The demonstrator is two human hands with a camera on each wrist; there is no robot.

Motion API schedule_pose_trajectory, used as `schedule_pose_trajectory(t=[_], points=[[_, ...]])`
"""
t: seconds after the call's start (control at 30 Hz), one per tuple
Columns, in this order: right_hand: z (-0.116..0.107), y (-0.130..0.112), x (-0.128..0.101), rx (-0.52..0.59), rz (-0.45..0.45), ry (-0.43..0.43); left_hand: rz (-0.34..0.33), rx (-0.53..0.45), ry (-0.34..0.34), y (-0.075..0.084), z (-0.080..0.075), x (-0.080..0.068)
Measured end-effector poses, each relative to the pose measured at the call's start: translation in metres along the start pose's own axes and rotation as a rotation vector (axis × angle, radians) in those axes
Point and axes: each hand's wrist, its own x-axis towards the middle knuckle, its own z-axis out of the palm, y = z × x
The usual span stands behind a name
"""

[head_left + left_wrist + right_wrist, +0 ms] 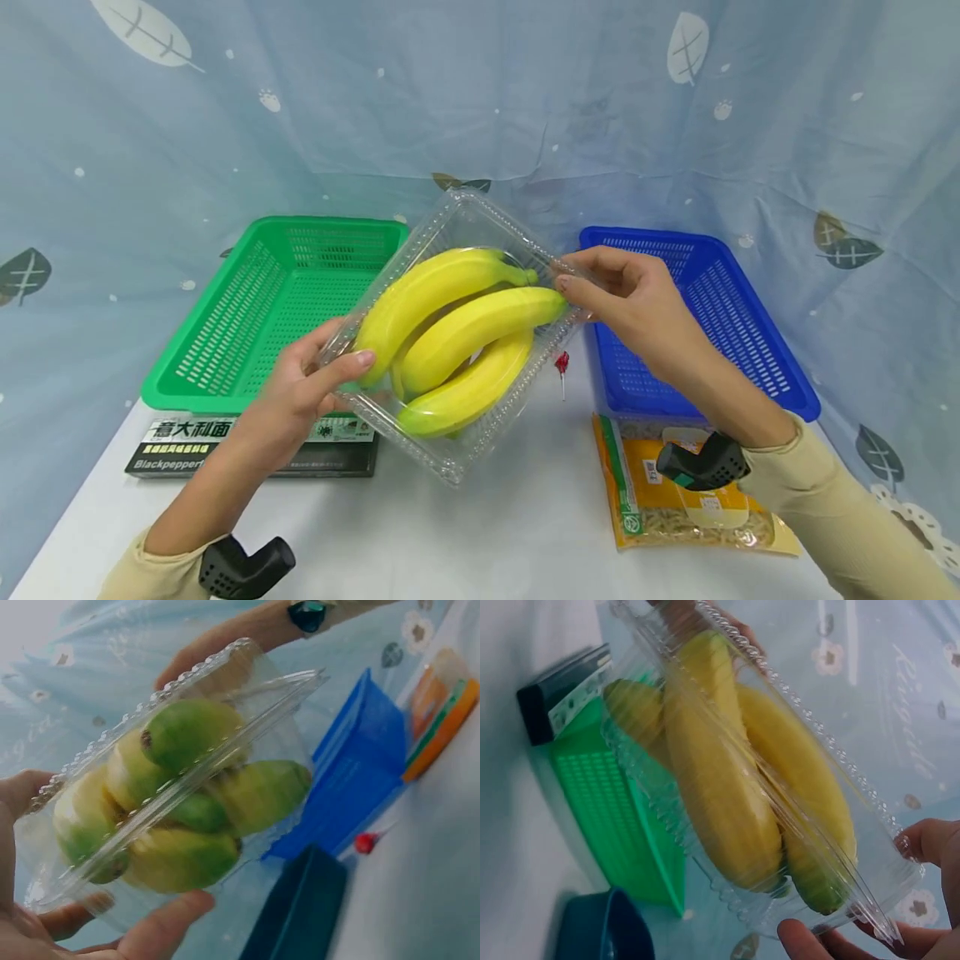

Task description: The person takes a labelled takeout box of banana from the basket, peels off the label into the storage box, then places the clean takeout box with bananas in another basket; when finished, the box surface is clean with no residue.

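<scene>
Clear plastic banana box (450, 333) tilted, long axis diagonal, both hands gripping opposite corners

In front of me a green basket (277, 300) sits to the left and a blue basket (697, 317) to the right. A black pasta box (187, 446) lies before the green one, an orange noodle packet (678, 500) before the blue, a red lollipop (561, 363) between.

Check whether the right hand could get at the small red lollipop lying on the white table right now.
Probably not at once: the right hand is pinching the clear plastic box of yellow bananas, which hangs partly over the small red lollipop. Once freed, nothing else seems to bar it.
</scene>
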Motion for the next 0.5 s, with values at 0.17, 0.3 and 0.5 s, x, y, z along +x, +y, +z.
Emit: schedule_pose_trajectory(t=[0.17,0.3,0.5], points=[[0.005,-0.005,0.011,0.031,-0.012,-0.014,-0.018,0.083,-0.029,0.009,-0.012,-0.003],[0.013,-0.009,0.021,0.042,-0.020,-0.020,-0.027,0.108,-0.013,0.014,-0.020,-0.005],[0.028,-0.016,0.045,0.083,-0.013,-0.029,-0.011,0.038,0.063,0.015,-0.033,-0.011]])
